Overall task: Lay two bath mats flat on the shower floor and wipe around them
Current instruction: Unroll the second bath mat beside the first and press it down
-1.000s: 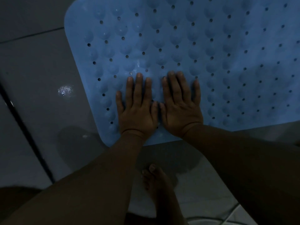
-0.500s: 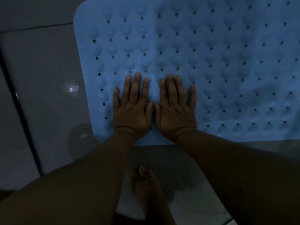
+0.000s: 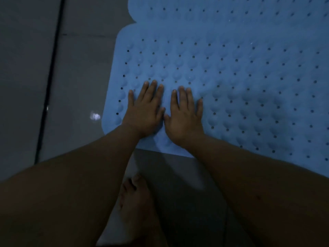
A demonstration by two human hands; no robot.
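A blue rubber bath mat (image 3: 240,72) with bumps and small holes lies flat on the grey tiled floor (image 3: 80,77). Beyond it, a second blue mat (image 3: 222,9) adjoins it at the top of the view. My left hand (image 3: 145,111) and my right hand (image 3: 184,116) rest side by side, palms down with straight fingers, on the near mat close to its front left corner. Their thumbs almost touch. Neither hand holds anything.
My bare foot (image 3: 135,198) stands on the tiles just in front of the mat's near edge. A dark grout line (image 3: 48,86) runs up the floor at the left. A wet glint (image 3: 95,116) shines on the tile beside the mat.
The view has pulled back and shifted, showing the second mat's corner. Both hands stay flat on the near mat, with their fingers spread slightly wider apart.
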